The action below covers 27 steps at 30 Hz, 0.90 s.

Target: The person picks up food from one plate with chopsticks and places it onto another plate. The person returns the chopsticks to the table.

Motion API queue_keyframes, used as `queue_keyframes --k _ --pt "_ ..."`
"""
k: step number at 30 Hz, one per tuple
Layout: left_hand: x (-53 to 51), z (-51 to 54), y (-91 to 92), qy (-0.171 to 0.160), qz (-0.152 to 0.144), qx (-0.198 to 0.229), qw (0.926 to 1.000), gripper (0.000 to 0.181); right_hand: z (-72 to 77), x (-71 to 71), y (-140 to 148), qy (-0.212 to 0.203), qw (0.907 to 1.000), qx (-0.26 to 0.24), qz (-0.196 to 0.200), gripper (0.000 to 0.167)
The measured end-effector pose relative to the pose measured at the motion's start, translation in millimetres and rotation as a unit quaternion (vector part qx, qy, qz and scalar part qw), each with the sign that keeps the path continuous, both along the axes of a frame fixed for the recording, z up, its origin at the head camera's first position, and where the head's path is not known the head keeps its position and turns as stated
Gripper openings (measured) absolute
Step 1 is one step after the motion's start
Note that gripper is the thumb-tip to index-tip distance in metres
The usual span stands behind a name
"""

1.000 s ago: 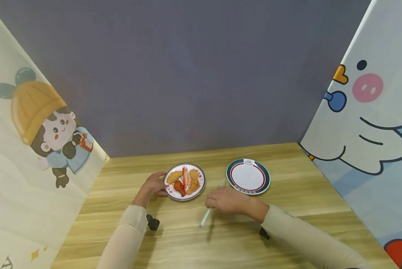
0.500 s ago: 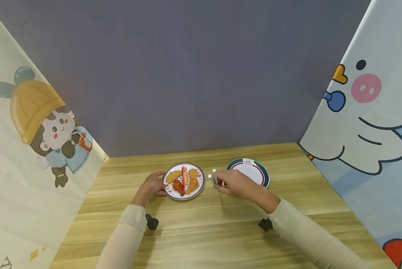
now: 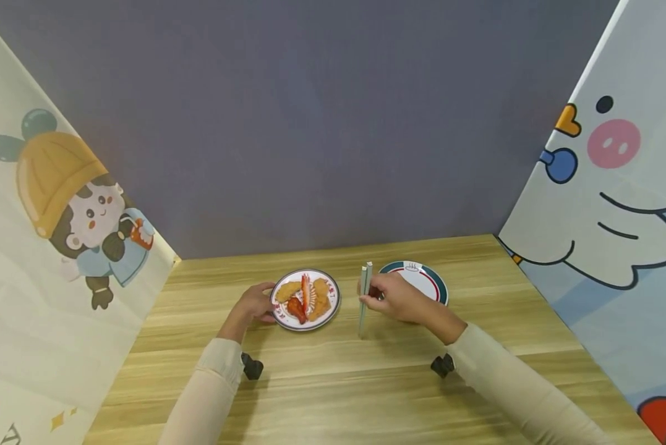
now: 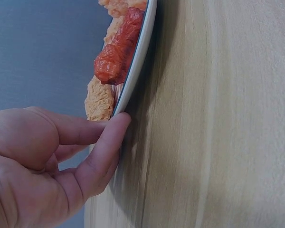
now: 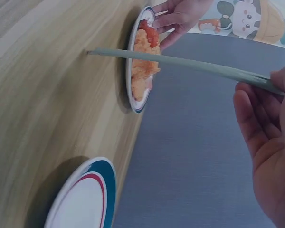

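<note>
Chopsticks [image 3: 364, 290] are in hand, clamped by the right hand [image 3: 394, 298], and the left hand [image 3: 255, 304] pinches the plate [image 3: 328, 318] at its 9 o'clock rim, while the food [image 3: 321, 296], at the chopsticks' 9 o'clock, remains ungripped.

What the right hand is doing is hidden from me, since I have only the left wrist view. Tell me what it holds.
Observer: The right hand holds a pair of pale green chopsticks.
Operator: Report which way they point.
Observer: Their lower ends point down at the wooden table.
Operator: Name whatever lies behind that hand.
Observer: A second plate, with a green and red border, partly covered by the hand in the head view.
</note>
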<state>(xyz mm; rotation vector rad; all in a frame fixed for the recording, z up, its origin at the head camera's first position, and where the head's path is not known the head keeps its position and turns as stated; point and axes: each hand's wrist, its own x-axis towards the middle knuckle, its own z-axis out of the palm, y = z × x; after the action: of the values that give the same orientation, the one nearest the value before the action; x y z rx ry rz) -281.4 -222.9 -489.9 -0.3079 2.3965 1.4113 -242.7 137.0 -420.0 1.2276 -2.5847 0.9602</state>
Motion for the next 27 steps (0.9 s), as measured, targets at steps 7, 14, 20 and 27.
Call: queue_keyframes --k 7,14,20,27 --pt "-3.0 -3.4 0.2 -0.003 0.006 -0.003 1.0000 0.071 -0.7 -4.6 -2.9 -0.023 0.9985 0.003 0.048 0.004" --pt "-3.2 -5.9 0.1 -0.004 0.006 -0.008 0.9999 0.070 1.5 -11.3 -6.6 -0.024 0.9955 0.052 0.075 0.008" --pt "-0.3 -2.6 1.3 -0.008 0.002 -0.013 0.9999 0.070 4.8 -15.1 -8.0 0.012 0.9928 0.057 0.105 0.013" --pt "-2.3 -2.9 1.3 -0.009 0.005 -0.010 0.9999 0.070 8.8 -15.7 -4.8 0.008 0.9890 0.050 0.139 0.012"
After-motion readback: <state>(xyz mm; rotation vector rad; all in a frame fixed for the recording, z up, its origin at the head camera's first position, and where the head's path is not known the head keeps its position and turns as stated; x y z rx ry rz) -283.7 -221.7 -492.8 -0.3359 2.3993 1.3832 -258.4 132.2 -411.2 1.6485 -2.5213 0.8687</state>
